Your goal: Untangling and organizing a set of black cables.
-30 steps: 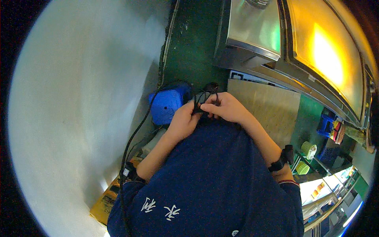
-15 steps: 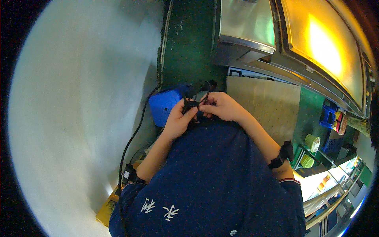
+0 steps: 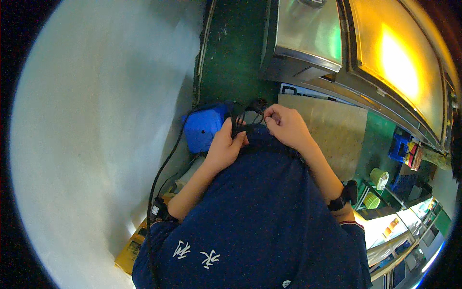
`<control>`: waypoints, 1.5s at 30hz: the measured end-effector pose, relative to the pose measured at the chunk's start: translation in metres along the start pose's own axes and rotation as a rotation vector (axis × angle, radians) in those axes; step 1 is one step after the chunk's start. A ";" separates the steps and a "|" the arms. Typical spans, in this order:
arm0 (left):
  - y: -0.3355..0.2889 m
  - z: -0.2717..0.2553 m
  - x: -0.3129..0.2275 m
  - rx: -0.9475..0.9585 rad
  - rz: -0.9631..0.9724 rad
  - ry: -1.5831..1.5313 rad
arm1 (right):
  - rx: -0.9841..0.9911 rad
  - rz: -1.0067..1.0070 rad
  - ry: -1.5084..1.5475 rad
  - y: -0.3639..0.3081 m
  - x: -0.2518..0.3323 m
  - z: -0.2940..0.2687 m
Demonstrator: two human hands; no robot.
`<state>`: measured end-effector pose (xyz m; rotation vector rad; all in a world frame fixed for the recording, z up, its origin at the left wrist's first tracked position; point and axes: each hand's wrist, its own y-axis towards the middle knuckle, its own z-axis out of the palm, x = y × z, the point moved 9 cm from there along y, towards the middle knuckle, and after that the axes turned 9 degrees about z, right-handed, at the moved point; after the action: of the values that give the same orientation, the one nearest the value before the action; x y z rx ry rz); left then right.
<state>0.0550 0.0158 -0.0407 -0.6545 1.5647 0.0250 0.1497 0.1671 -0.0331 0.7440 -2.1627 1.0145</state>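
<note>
A bunched black cable (image 3: 239,122) with several loops stands up from my left hand (image 3: 224,147), whose thumb and fingers are closed around it. To the right, my right hand (image 3: 289,127) is raised with thumb and forefinger pinched together. A thin loop of the cable reaches toward those fingertips; whether they grip it is too small to make out. Both hands are in front of my dark blue shirt (image 3: 255,202). Just left of them is a blue plastic thing with a small dark hole (image 3: 204,132), partly covered by my left hand.
A pale wall (image 3: 106,135) fills the left side, with a long black cord (image 3: 166,166) running down beside it. A metal cabinet (image 3: 308,36) stands ahead on the green floor (image 3: 236,58). A flat beige board (image 3: 332,130) lies to the right, near green baskets (image 3: 378,179).
My right hand has moved away from my left, to the right and slightly up, opening a gap between them. The left hand keeps hold of the cable.
</note>
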 end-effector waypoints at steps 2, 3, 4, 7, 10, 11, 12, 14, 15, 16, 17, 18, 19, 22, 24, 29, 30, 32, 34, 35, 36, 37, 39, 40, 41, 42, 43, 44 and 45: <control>0.001 -0.004 -0.009 0.000 0.081 0.173 | 0.011 -0.010 0.045 -0.004 0.010 -0.006; 0.002 -0.004 -0.008 0.003 0.079 0.173 | 0.022 -0.020 0.089 -0.007 0.019 -0.009; 0.003 0.000 -0.010 0.032 0.131 0.204 | 0.022 -0.017 0.091 -0.010 0.031 -0.011; 0.004 0.003 -0.013 0.047 0.200 0.249 | 0.212 -0.048 0.028 -0.013 0.052 0.008; 0.009 0.004 -0.017 0.096 0.214 0.158 | 0.270 -0.185 0.059 -0.010 0.045 0.022; 0.008 0.008 -0.017 0.160 0.207 0.048 | 0.270 -0.196 0.104 -0.009 0.041 0.022; 0.008 0.004 -0.019 0.155 0.204 0.046 | 0.271 -0.207 0.148 -0.009 0.038 0.020; 0.010 -0.001 -0.012 0.184 0.050 -0.126 | 0.272 -0.169 0.189 -0.008 0.029 0.015; 0.011 -0.008 -0.006 0.175 0.047 -0.126 | 0.266 -0.130 0.230 -0.006 0.024 0.012; 0.010 -0.013 0.012 0.147 -0.047 -0.337 | 0.275 -0.134 0.230 -0.006 0.022 0.009; 0.009 -0.013 0.016 0.124 -0.141 -0.549 | 0.367 -0.046 0.482 -0.006 0.015 0.010; 0.006 -0.014 0.010 0.072 -0.172 -0.542 | 0.456 0.046 0.734 -0.007 0.010 0.014; 0.006 -0.015 0.014 0.069 -0.174 -0.542 | 0.460 0.047 0.735 -0.004 0.009 0.015; 0.007 -0.004 0.016 0.121 -0.149 -0.718 | 0.522 -0.059 0.827 -0.003 0.020 0.015; 0.008 0.000 0.009 0.100 -0.124 -0.715 | 0.582 -0.084 0.884 -0.005 0.030 0.023; 0.011 0.005 0.009 0.169 -0.080 -0.443 | 0.679 -0.103 0.651 -0.008 0.037 0.043; 0.013 0.008 0.006 0.219 -0.009 -0.362 | 0.667 -0.069 0.592 -0.007 0.034 0.046; 0.011 0.008 0.001 0.163 0.057 -0.289 | 0.654 -0.034 0.531 -0.008 0.033 0.048; 0.010 0.004 -0.004 0.110 0.121 -0.215 | 0.556 -0.013 0.437 -0.005 0.034 0.042; 0.009 0.006 -0.003 0.125 0.112 -0.285 | 0.555 -0.012 0.437 -0.005 0.033 0.044; 0.009 0.008 -0.002 0.140 0.102 -0.354 | 0.537 -0.025 0.428 -0.004 0.031 0.044; 0.009 0.007 0.002 0.141 0.101 -0.354 | 0.519 -0.037 0.420 -0.004 0.030 0.044; 0.008 0.010 0.023 0.144 -0.103 -0.560 | 0.522 -0.054 0.395 -0.005 0.037 0.042; 0.008 0.010 0.025 0.144 -0.104 -0.559 | 0.523 -0.070 0.369 -0.005 0.040 0.042; 0.009 0.008 0.019 0.129 -0.013 -0.435 | 0.523 -0.069 0.370 -0.005 0.038 0.043; 0.010 0.006 0.012 0.113 0.078 -0.310 | 0.532 -0.069 0.329 -0.005 0.035 0.047; 0.009 0.008 0.011 0.114 0.077 -0.310 | 0.541 -0.069 0.287 -0.005 0.033 0.050; 0.010 0.009 0.005 0.101 0.112 -0.332 | 0.540 -0.068 0.288 -0.006 0.035 0.049; 0.011 0.008 -0.002 0.088 0.147 -0.355 | 0.473 -0.074 0.313 -0.005 0.039 0.042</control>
<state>0.0578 0.0285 -0.0441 -0.4371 1.2598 0.1729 0.1161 0.1218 -0.0235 0.8048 -1.6334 1.5170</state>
